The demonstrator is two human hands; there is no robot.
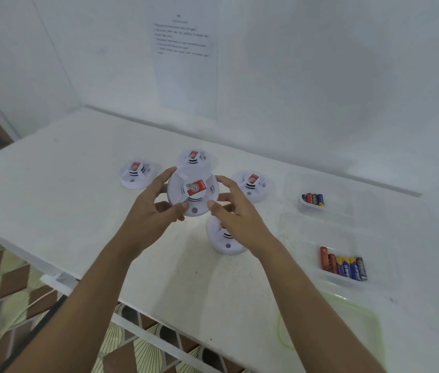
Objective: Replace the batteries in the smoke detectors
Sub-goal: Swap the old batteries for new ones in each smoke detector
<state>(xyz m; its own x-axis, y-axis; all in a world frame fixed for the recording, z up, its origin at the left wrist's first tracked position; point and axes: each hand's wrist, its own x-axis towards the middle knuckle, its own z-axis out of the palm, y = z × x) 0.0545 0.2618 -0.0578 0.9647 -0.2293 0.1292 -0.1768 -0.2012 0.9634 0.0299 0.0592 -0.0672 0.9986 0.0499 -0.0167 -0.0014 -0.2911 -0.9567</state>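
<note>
1. Now you hold one white smoke detector lifted clear of the white surface, its face with the red label turned up toward you.
2. Your left hand grips the detector's left edge. Its fingers curl round the rim, and the thumb lies on the near part of the face.
3. Your right hand grips the right edge the same way, fingers curved along the rim and thumb pressing beside the small grey button.
4. Four more detectors sit on the surface around the one you hold:
   - the back-left detector;
   - the back detector, just behind the held one;
   - the right detector, beyond your right fingers;
   - the near detector, partly hidden under your right hand.
5. Off to your right, the far clear tub holds a few batteries.
6. The near clear tub holds a row of mixed batteries lying side by side. Both tubs are well apart from your hands.
7. A green-rimmed lid lies at the near right of the surface.
8. A printed sheet hangs on the wall behind, its text too blurred to read.
</note>
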